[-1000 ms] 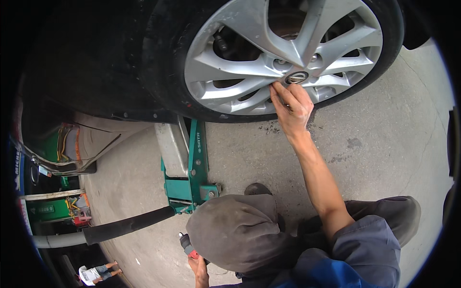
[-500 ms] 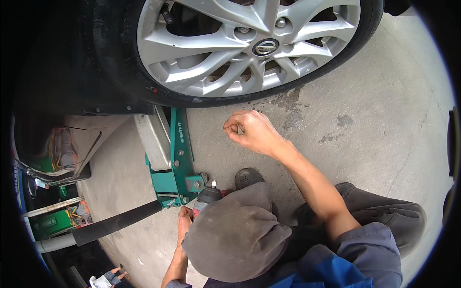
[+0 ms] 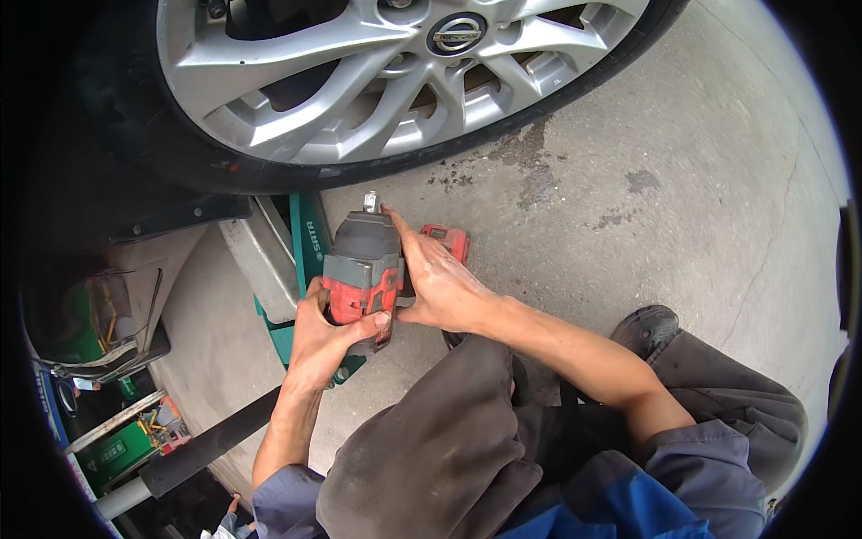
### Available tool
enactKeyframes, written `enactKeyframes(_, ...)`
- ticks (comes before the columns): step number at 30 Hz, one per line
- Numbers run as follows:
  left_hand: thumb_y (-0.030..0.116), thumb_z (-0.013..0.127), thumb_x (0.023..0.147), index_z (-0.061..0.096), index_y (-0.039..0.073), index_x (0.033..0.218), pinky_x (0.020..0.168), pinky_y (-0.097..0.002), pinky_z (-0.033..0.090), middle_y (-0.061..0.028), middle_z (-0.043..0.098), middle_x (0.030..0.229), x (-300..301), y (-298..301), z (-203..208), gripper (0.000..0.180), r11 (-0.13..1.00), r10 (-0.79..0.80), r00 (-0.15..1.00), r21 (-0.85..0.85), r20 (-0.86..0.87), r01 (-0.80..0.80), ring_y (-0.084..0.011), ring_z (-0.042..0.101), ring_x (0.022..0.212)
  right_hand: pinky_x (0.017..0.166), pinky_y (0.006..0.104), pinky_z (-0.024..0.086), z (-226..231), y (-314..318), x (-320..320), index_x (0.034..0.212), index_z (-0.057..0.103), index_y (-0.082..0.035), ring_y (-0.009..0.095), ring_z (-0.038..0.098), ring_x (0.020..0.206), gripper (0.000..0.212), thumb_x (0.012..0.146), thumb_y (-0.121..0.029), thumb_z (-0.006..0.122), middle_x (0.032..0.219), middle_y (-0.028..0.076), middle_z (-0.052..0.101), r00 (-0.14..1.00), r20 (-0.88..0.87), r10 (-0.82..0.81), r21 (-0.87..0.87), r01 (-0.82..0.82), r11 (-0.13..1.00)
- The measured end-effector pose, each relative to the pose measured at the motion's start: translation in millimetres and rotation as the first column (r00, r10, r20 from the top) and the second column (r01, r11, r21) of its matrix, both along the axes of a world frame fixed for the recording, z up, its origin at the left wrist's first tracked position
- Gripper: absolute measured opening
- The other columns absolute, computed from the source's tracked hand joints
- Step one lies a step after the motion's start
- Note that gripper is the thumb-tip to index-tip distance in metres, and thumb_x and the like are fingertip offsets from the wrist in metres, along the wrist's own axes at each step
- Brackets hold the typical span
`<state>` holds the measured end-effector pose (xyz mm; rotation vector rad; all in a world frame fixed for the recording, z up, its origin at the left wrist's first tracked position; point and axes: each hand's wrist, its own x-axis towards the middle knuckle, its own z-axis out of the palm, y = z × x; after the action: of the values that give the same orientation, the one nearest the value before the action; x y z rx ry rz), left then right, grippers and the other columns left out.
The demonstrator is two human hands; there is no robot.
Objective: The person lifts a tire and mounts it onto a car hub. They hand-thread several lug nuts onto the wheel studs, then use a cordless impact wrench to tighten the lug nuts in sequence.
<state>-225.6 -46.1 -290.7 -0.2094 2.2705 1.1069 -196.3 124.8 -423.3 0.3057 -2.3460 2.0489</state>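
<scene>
A red and dark grey cordless impact wrench is held up in front of me, its bare square drive pointing at the wheel. My left hand is closed around its rear left side, thumb across the back. On the other side my right hand is closed on the tool, index finger stretched along the dark nose; its other fingers are partly hidden. The red battery end shows beyond my right hand. Ahead is the silver alloy wheel with its black tyre.
Under the car, left of my hands, stands a green floor jack, its long black-sleeved handle running toward the lower left. My knee is close below the hands. A person and a green tool cart are farther left.
My left hand has raised the impact wrench from beside my knee toward the wheel. My right hand, empty before, has come down onto the tool. The view has shifted closer to the wheel.
</scene>
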Motion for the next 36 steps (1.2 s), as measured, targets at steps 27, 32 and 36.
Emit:
enactKeyframes(27, 0.03, 0.052, 0.104, 0.053, 0.008, 0.118, 0.086, -0.0317, 0.047, -0.0091, 0.058, 0.107, -18.9, -22.6, -122.1, 0.026, 0.212, 0.317, 0.782, 0.763, 0.537, -0.61, -0.0192, 0.055, 0.096, 0.107, 0.0404, 0.046, -48.2, 43.6, 45.5, 0.146, 0.052, -0.009, 0.029, 0.057, 0.128, 0.059, 0.091, -0.023, 0.068, 0.142, 0.011, 0.059, 0.95, 0.261, 0.17, -0.051, -0.162, 0.985)
enactKeyframes(32, 0.039, 0.047, 0.11, 0.056, 0.01, 0.126, 0.114, -0.0429, 0.042, -0.0105, 0.059, 0.129, -34.4, -0.6, -140.9, 0.034, 0.053, 0.281, 0.788, 0.811, 0.548, -0.583, -0.0293, 0.051, 0.134, 0.117, 0.0395, 0.039, -47.3, 44.6, 57.9, 0.152, 0.047, -0.013, 0.026, 0.048, 0.141, 0.051, 0.102, -0.022, 0.057, 0.157, 0.009, 0.047, 0.977, 0.072, 0.202, 0.284, -0.214, 0.935)
enactKeyframes(36, 0.043, 0.044, 0.11, 0.057, 0.011, 0.125, 0.119, -0.0511, 0.039, -0.0108, 0.055, 0.143, -40.3, 26.4, -129.5, 0.037, 0.0, 0.218, 0.793, 0.813, 0.569, -0.583, -0.032, 0.038, 0.148, 0.119, 0.0391, 0.037, -40.8, 43.0, 58.1, 0.153, 0.045, -0.011, 0.025, 0.047, 0.142, 0.052, 0.103, -0.02, 0.057, 0.158, 0.009, 0.046, 0.989, 0.088, 0.122, -0.006, -0.122, 0.992)
